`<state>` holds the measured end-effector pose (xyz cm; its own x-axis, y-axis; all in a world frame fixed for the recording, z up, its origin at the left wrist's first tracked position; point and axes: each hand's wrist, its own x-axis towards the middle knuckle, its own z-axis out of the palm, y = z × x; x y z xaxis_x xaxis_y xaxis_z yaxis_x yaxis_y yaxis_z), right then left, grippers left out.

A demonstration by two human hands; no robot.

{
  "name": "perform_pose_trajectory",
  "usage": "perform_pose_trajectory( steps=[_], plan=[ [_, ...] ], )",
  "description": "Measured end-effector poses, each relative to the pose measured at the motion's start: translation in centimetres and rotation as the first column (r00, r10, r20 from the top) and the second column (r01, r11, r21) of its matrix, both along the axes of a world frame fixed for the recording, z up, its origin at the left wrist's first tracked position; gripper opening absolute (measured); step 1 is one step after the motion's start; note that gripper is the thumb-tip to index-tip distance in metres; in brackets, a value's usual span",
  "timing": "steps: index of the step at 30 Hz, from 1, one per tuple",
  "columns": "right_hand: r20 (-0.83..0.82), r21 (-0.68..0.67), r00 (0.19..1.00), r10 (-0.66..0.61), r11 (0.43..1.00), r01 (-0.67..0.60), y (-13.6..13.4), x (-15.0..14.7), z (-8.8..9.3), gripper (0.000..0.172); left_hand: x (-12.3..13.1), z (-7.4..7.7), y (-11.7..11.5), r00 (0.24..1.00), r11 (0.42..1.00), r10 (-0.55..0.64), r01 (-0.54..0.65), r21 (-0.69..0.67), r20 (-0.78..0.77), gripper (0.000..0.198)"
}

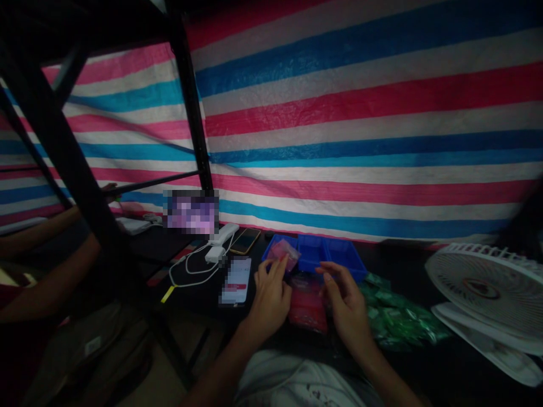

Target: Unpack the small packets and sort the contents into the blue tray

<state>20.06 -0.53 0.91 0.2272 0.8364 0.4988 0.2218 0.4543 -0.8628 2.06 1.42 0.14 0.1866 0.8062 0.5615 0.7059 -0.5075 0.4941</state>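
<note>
My left hand (271, 294) pinches a small pink transparent packet (283, 250) at the near left corner of a blue plastic tray (339, 254). My right hand (345, 299) hovers beside it with fingers curled, its fingertips above a red packet pile (306, 308) on the dark table. Whether the right hand grips anything is unclear in the dim light.
A heap of green packets (399, 319) lies right of the hands. A white fan (487, 294) lies flat at the far right. Left are a phone (236, 281), a second phone (245, 241), a white charger with cables (214, 254). Another person's arm (46, 271) and a black rack post (190, 102) stand left.
</note>
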Motion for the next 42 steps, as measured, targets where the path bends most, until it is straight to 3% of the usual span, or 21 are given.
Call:
perform_pose_trajectory(
  steps=[4,8,14,21,26,31,37,42],
  plan=[
    [0.103,-0.042,0.994,0.033,0.999,-0.029,-0.1,-0.1,-0.4,0.031,0.6,-0.4,0.2,0.978,0.989,0.143,-0.148,-0.025,-0.152,0.062],
    [0.186,-0.032,0.982,0.033,0.999,-0.028,-0.1,-0.1,-0.6,0.030,0.8,-0.5,0.3,0.950,0.968,0.235,-0.248,-0.037,-0.203,0.059],
    [0.231,-0.015,0.973,0.018,1.000,-0.015,-0.2,-0.2,-0.7,0.029,0.9,-0.7,0.4,0.924,0.951,0.290,-0.307,-0.030,-0.250,0.053],
    [0.302,0.026,0.952,0.040,0.998,-0.050,-0.4,-0.1,-0.4,0.022,0.9,-0.7,0.3,0.920,0.939,0.340,-0.343,0.018,-0.198,0.051],
    [0.568,0.038,0.815,0.112,0.986,-0.162,-1.0,0.5,0.5,0.019,0.9,-0.2,0.0,0.915,0.925,0.378,-0.369,0.088,-0.137,0.044],
    [0.737,0.024,0.667,0.105,0.983,-0.182,-1.2,0.8,0.4,0.018,0.8,-0.4,-0.1,0.912,0.938,0.346,-0.331,0.105,-0.221,0.040],
    [0.802,0.012,0.588,0.108,0.981,-0.195,-0.9,0.5,0.0,0.021,0.7,-1.0,0.3,0.900,0.944,0.330,-0.310,0.114,-0.283,0.048],
    [0.822,-0.002,0.559,0.112,0.981,-0.194,-1.2,0.4,0.5,0.012,0.7,-0.9,0.6,0.882,0.942,0.335,-0.315,0.114,-0.332,0.047]
  ],
)
